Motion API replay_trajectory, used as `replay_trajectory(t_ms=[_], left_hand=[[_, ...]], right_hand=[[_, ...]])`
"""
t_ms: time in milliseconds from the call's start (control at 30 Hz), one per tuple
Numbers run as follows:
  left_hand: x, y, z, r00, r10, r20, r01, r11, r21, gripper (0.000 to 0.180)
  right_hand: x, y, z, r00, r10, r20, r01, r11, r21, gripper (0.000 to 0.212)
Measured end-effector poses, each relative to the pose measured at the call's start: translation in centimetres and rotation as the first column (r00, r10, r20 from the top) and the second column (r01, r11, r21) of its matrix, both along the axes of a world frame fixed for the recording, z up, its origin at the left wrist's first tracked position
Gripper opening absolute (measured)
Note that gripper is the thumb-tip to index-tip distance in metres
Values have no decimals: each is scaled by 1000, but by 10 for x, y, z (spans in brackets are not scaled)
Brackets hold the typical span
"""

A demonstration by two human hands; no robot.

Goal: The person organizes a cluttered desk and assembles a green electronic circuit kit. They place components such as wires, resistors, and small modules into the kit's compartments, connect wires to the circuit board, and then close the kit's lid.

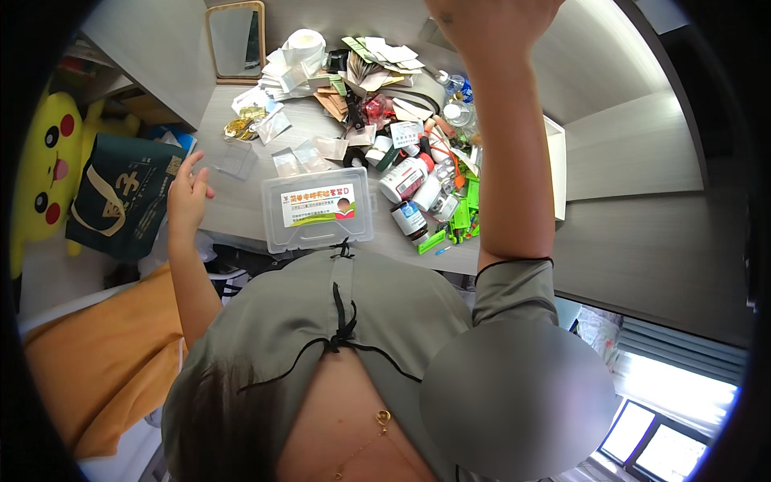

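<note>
My left hand (188,193) has its fingers loosely spread, the green bag (138,210) just left of them, the clear case (319,210) to their right. My right hand (498,22) is cut off; I can't tell its grip.

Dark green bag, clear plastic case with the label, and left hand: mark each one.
Dark green bag (132,207): head view, on its front panel.
Clear plastic case (319,206): head view, on its lid's label.
Left hand (188,193): head view, middle of the hand.
</note>
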State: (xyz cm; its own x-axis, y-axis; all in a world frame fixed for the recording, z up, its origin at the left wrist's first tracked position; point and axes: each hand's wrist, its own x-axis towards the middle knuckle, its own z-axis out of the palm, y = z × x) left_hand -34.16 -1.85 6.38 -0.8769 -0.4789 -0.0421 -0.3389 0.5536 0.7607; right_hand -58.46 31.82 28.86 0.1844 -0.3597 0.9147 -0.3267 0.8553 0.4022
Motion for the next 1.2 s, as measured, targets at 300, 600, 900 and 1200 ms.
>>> replay_trajectory(t_ms=[300,600,900,1200], left_hand=[[18,8,-12,996,31,-87,-39,995,-92,35],[-46,22,-10,955,-281,-98,268,955,-126,36],[-261,25,-63,959,-284,5,273,915,-297,57],[-329,45,-89,977,-163,137,197,936,-292,60]], right_hand=[[20,-4,4,951,135,277,-118,990,-78,74],[7,-6,0,1000,11,27,-11,1000,14,73],[-6,1,-3,994,-95,-56,97,994,51,80],[27,-3,2,957,-112,269,105,994,40,81]])
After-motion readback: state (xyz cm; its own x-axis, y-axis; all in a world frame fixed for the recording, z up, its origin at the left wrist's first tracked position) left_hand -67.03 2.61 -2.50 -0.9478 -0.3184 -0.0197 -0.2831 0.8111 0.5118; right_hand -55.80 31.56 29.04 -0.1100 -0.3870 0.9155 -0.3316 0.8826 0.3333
